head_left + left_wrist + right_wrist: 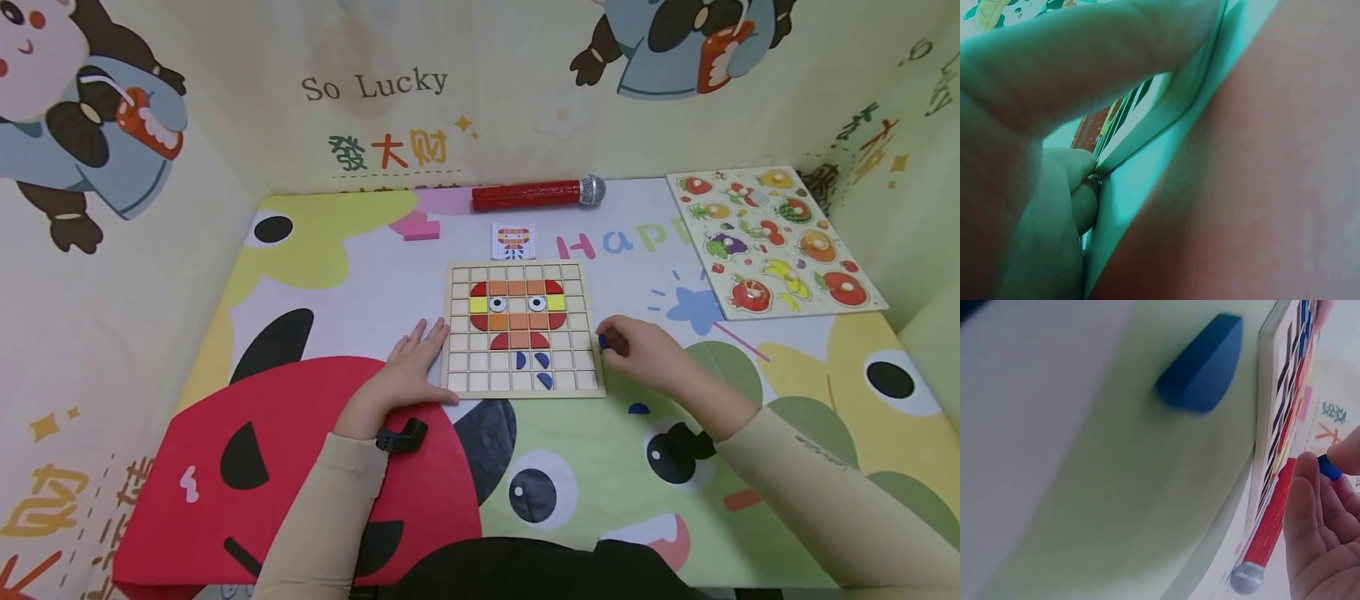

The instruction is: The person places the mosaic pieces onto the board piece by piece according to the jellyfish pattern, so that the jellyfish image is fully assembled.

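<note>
A wooden grid board lies on the table, with red, orange, yellow and eye pieces laid in a face pattern. Three blue half-round pieces sit in its lower cells. My left hand rests along the board's left edge, fingers spread and thumb at the lower corner. Just off the board's right edge, my right hand pinches a small blue piece between thumb and fingers. Another blue half-round piece lies on the tablecloth below that hand; the right wrist view shows it close up.
A small pattern card touches or nearly touches the board's far edge. Behind it lies a red microphone. A fruit puzzle board occupies the far right of the table. A dark band circles the left wrist.
</note>
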Motion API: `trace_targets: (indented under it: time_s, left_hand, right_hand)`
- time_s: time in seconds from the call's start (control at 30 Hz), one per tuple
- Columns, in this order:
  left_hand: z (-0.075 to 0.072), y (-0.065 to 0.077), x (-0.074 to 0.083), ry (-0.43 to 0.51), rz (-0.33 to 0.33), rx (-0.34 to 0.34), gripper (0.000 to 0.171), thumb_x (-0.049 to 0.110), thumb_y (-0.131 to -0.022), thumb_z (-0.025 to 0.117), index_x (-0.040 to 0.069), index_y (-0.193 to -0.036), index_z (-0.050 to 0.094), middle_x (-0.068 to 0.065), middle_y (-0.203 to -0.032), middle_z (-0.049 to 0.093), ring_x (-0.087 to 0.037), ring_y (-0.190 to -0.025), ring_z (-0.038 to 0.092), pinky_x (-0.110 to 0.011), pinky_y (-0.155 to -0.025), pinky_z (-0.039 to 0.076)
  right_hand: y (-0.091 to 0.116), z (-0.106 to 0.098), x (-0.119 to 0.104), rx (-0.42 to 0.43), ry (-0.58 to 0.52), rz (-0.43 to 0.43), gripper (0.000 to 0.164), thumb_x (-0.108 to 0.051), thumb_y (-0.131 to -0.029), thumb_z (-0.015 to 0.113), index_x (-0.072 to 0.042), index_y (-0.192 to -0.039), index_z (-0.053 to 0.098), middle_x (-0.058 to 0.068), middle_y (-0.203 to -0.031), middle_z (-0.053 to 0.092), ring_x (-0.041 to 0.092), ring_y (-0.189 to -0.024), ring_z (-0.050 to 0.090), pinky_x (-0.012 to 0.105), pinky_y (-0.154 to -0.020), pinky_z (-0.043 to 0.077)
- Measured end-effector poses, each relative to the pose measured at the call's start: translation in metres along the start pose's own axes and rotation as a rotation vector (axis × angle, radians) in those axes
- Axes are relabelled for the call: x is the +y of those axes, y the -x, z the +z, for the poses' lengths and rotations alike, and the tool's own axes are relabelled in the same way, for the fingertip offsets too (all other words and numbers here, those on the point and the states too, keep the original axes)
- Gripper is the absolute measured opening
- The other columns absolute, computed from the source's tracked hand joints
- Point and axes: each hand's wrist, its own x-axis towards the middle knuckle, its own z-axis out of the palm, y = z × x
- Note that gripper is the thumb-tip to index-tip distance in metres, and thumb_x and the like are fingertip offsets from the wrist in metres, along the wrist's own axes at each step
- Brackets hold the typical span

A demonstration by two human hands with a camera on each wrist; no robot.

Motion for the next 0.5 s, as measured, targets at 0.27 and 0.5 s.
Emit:
trace_targets:
  time_s: [0.27, 0.5]
  left_hand:
    - [-0.001, 0.001, 0.002, -0.006, -0.002, 0.002, 0.114, 0.04, -0.059, 0.081, 0.02, -0.147, 0.011, 0.0, -0.154, 0.009, -0.025, -0.141, -0.004, -0.052, -0.112, 0.006]
    - [-0.001, 0.0, 0.002, -0.003, 0.0, 0.006, 0.113, 0.04, -0.06, 0.08, 0.019, -0.147, 0.011, 0.0, -0.154, 0.01, -0.024, -0.141, -0.004, -0.052, -0.112, 0.005]
  right_hand:
    - [-0.004, 0.008, -0.011, 0.045, -0.068, -0.077, 0.023, -0.008, -0.081, 0.059, -0.004, -0.103, 0.055, 0.007, -0.089, 0.064, 0.018, -0.079, 0.058, 0.034, -0.073, 0.053]
    - [-0.005, 0.013, -0.015, 0.01, -0.143, -0.095, 0.033, -0.008, -0.082, 0.059, -0.007, -0.114, 0.052, 0.008, -0.091, 0.063, 0.018, -0.078, 0.055, 0.03, -0.071, 0.05]
